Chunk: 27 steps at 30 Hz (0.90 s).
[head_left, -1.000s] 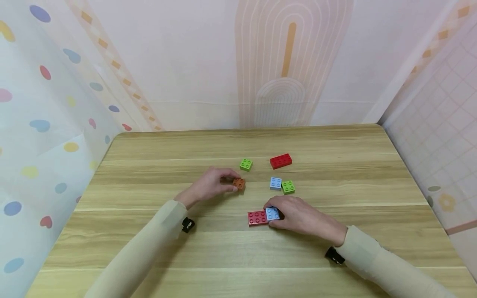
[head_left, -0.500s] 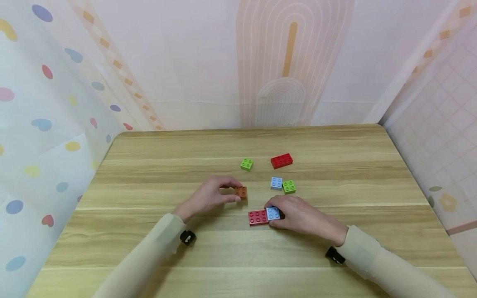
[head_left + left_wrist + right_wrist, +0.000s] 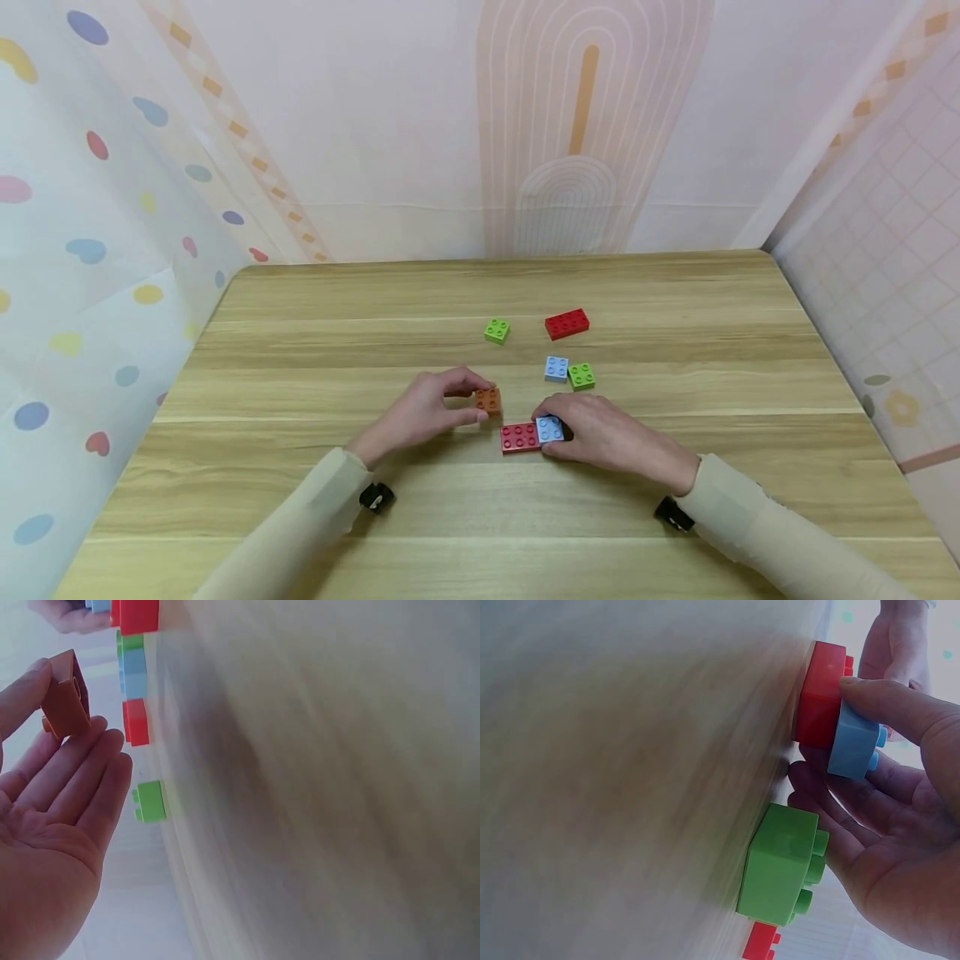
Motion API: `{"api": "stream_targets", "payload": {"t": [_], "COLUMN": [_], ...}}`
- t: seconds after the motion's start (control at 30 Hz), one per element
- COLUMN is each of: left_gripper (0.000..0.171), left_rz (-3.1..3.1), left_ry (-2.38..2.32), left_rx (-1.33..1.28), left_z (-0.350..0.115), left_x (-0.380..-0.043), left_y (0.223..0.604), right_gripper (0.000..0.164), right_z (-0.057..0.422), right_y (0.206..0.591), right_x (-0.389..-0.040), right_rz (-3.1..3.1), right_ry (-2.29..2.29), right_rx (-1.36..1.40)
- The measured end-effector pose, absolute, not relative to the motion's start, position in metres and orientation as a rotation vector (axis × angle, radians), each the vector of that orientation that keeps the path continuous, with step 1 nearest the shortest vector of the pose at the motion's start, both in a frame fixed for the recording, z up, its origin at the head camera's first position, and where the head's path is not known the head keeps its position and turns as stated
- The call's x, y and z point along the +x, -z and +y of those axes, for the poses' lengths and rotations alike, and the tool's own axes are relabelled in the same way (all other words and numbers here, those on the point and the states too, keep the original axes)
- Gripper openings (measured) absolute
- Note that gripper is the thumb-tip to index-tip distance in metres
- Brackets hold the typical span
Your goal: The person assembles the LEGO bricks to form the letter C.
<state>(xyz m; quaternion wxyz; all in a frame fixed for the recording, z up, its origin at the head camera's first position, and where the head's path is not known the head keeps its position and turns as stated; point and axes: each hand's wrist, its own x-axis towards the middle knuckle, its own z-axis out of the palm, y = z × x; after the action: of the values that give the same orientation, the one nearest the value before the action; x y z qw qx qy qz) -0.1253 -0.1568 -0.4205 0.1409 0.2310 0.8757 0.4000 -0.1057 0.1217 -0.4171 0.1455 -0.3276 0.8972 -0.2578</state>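
My left hand (image 3: 427, 412) pinches a small orange-brown four-stud toy brick (image 3: 488, 402) between thumb and fingers. In the left wrist view that brick (image 3: 66, 697) is tilted and raised off the table, its hollow underside partly showing. Just below and right of it in the head view lies a long red brick (image 3: 518, 437), with a light blue four-stud brick (image 3: 550, 430) on top of its right end. My right hand (image 3: 600, 430) grips this pair, thumb on the near side and fingers on the far side. In the right wrist view the thumb lies where the blue brick (image 3: 854, 741) meets the red one.
Beyond my right hand, another light blue brick (image 3: 557, 368) sits beside a green brick (image 3: 581, 376). Farther back are a second green brick (image 3: 497, 331) and a long red brick (image 3: 567, 323). The wooden table (image 3: 337, 317) ends at a patterned cloth backdrop (image 3: 390, 125).
My left hand has carried the orange-brown brick toward me and slightly right, up to the far left corner of the red brick. My right hand has stayed in place.
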Motion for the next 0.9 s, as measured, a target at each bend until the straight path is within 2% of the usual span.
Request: {"api": "stream_targets", "payload": {"t": [0.23,0.4,0.57,0.9], "left_gripper": [0.039,0.045,0.042,0.042], "left_rz": [2.474,2.48,2.494,2.462], "left_ry": [-1.23,-1.224,-1.174,-1.166], "left_rx": [0.617,0.688,0.759,0.694], "left_z": [-0.154,-0.154,-0.152,-0.145], "left_x": [-0.115,-0.109,-0.103,-0.096], "left_y": [0.42,0.419,0.421,0.423], "right_gripper": [0.034,0.033,0.033,0.034], "right_z": [0.122,0.122,0.121,0.121], "right_y": [0.417,0.417,0.417,0.416], "right_x": [-0.106,-0.107,-0.107,-0.107], "right_rz": [2.58,2.571,2.566,2.565], "right_ry": [0.744,0.75,0.76,0.762], "right_rx": [-0.933,-0.931,-0.921,-0.918]}}
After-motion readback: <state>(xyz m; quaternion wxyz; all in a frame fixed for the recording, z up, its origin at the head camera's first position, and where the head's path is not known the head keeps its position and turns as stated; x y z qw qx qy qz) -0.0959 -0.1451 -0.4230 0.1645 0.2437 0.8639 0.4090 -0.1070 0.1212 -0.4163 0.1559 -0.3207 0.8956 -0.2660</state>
